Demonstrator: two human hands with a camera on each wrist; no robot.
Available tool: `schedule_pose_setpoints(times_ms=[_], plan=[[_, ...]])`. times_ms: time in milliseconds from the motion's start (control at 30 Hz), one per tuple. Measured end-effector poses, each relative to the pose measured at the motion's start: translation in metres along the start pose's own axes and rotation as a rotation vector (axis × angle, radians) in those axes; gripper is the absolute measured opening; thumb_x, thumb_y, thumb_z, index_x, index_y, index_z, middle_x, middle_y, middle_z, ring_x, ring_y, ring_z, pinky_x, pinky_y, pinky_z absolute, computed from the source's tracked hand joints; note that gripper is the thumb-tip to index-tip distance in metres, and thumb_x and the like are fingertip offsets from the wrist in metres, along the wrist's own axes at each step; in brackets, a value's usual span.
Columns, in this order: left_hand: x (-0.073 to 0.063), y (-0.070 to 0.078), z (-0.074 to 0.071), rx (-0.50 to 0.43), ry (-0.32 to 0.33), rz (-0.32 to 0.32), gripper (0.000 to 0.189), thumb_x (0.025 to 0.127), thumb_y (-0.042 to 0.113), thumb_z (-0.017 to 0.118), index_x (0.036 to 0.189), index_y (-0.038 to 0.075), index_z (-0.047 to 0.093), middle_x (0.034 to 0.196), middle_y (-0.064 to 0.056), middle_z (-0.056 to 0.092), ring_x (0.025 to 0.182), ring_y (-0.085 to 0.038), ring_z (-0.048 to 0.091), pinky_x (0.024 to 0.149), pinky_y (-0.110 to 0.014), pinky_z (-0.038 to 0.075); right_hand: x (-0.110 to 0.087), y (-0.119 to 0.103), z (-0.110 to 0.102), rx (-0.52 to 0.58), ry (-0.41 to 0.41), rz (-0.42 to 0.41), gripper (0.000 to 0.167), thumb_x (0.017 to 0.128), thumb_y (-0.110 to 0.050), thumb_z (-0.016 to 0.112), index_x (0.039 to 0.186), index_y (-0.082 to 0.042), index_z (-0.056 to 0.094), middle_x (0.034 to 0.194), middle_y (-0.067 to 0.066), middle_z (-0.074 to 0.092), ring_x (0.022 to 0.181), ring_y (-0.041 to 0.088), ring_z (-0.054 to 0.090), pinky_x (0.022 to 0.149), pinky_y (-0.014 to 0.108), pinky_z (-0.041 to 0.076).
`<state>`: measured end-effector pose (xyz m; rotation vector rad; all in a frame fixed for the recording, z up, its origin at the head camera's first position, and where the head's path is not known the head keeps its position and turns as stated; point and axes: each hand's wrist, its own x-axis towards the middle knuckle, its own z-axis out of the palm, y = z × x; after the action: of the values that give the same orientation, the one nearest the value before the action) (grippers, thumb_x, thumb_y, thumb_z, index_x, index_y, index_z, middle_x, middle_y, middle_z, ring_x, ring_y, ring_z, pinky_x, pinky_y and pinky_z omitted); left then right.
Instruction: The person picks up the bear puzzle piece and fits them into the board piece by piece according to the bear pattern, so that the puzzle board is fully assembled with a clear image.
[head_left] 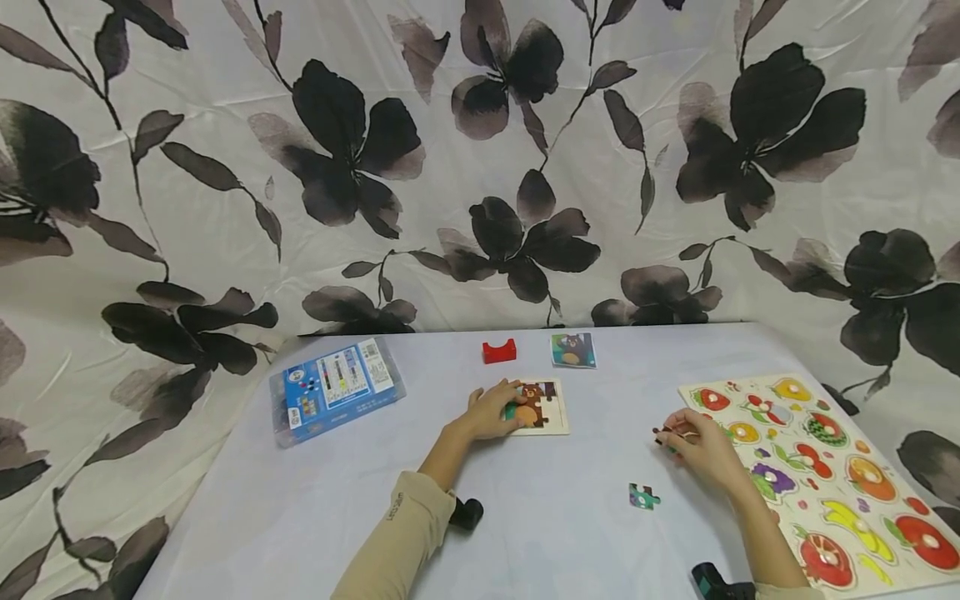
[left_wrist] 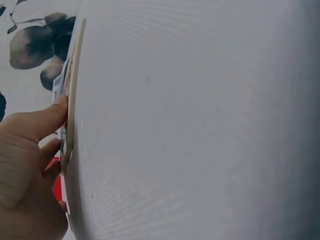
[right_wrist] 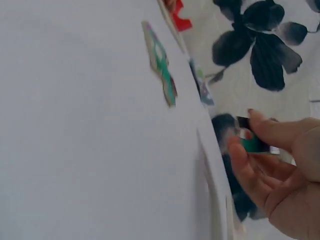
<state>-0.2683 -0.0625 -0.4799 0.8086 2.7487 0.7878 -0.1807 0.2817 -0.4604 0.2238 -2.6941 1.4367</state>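
My left hand (head_left: 491,412) holds the left side of a small bear jigsaw puzzle board (head_left: 555,423), which lies flat on the table with several pieces set in it. Its thumb (left_wrist: 57,107) rests at the board's edge in the left wrist view; the hand hides part of the picture. Off to the right, my right hand (head_left: 697,446) pinches a dark and green puzzle piece (right_wrist: 254,142) between thumb and fingers, above the table. A loose green and purple puzzle piece (head_left: 643,497) lies on the table between the two hands.
A large fruit-picture board (head_left: 780,492) covers the table's right side, beneath the right forearm. At the back left lies a clear box with a blue label (head_left: 330,392). Behind the puzzle are a red notched block (head_left: 499,352) and a small bear picture card (head_left: 573,351).
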Motion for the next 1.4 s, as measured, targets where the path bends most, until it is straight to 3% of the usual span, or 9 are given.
schedule_pose_setpoints(times_ms=[133,300,500,667,800,1000,1100,1200,1400], plan=[[0.0,-0.002,0.0,0.002,0.004,-0.01,0.038,0.089,0.028,0.061,0.123,0.011,0.059,0.149,-0.01,0.036,0.14,-0.032,0.024,0.105,-0.064,0.014,0.023,-0.007,0.013,0.326,0.03,-0.038,0.024,0.09,0.004,0.057,0.109,0.019,0.051,0.094,0.02,0.06,0.072,0.007,0.067,0.065,0.025,0.056],[0.0,-0.004,0.0,-0.015,0.012,0.001,0.036,0.088,0.027,0.061,0.121,0.011,0.059,0.149,-0.011,0.036,0.14,-0.034,0.025,0.105,-0.065,0.014,0.054,-0.016,0.032,0.579,-0.009,-0.043,0.041,0.087,0.012,0.055,0.123,0.024,0.04,0.096,0.015,0.063,0.077,0.009,0.069,0.072,0.025,0.055],[0.0,-0.005,0.001,-0.036,0.02,0.023,0.035,0.088,0.026,0.061,0.12,0.011,0.059,0.148,-0.012,0.037,0.139,-0.033,0.026,0.104,-0.065,0.014,0.079,-0.024,0.055,0.606,0.048,0.076,0.046,0.086,0.005,0.062,0.126,0.017,0.042,0.082,-0.004,0.069,0.071,0.005,0.068,0.069,0.023,0.055],[0.0,-0.006,0.002,-0.042,0.025,0.026,0.035,0.088,0.027,0.061,0.12,0.011,0.059,0.148,-0.011,0.037,0.14,-0.033,0.025,0.104,-0.065,0.013,0.093,-0.033,0.069,0.6,0.081,0.059,0.037,0.087,0.005,0.061,0.119,0.017,0.048,0.079,-0.005,0.068,0.07,0.004,0.066,0.069,0.023,0.055],[0.0,-0.006,0.002,-0.038,0.029,0.032,0.036,0.088,0.027,0.06,0.12,0.01,0.059,0.148,-0.011,0.038,0.139,-0.033,0.026,0.104,-0.065,0.014,0.1,-0.039,0.078,0.638,0.069,0.03,0.04,0.09,0.008,0.053,0.128,0.017,0.044,0.084,0.004,0.065,0.071,0.005,0.065,0.07,0.022,0.055],[0.001,-0.007,0.004,-0.041,0.022,0.026,0.038,0.088,0.029,0.06,0.122,0.011,0.059,0.149,-0.009,0.037,0.14,-0.032,0.024,0.105,-0.064,0.013,0.103,-0.048,0.088,0.742,0.017,0.046,0.044,0.094,0.011,0.041,0.137,0.017,0.032,0.11,0.035,0.053,0.075,0.005,0.065,0.076,0.021,0.053],[0.0,-0.008,0.004,-0.043,0.023,0.026,0.037,0.088,0.028,0.06,0.122,0.011,0.059,0.149,-0.009,0.037,0.14,-0.032,0.024,0.105,-0.065,0.013,0.105,-0.05,0.091,0.775,0.034,0.067,0.046,0.092,0.012,0.045,0.137,0.016,0.032,0.101,0.026,0.059,0.073,0.005,0.066,0.075,0.021,0.053],[-0.001,-0.008,0.004,-0.047,0.024,0.027,0.036,0.089,0.027,0.06,0.121,0.011,0.059,0.148,-0.009,0.037,0.14,-0.033,0.024,0.105,-0.065,0.013,0.107,-0.05,0.094,0.77,0.07,0.08,0.047,0.089,0.013,0.051,0.133,0.015,0.036,0.084,0.003,0.061,0.071,0.005,0.066,0.071,0.02,0.054],[-0.001,-0.007,0.004,-0.051,0.022,0.025,0.036,0.088,0.026,0.061,0.121,0.01,0.059,0.148,-0.01,0.037,0.14,-0.033,0.024,0.105,-0.065,0.012,0.109,-0.048,0.096,0.727,0.112,0.074,0.04,0.087,0.012,0.055,0.125,0.016,0.044,0.075,-0.004,0.061,0.069,0.004,0.064,0.067,0.018,0.053]])
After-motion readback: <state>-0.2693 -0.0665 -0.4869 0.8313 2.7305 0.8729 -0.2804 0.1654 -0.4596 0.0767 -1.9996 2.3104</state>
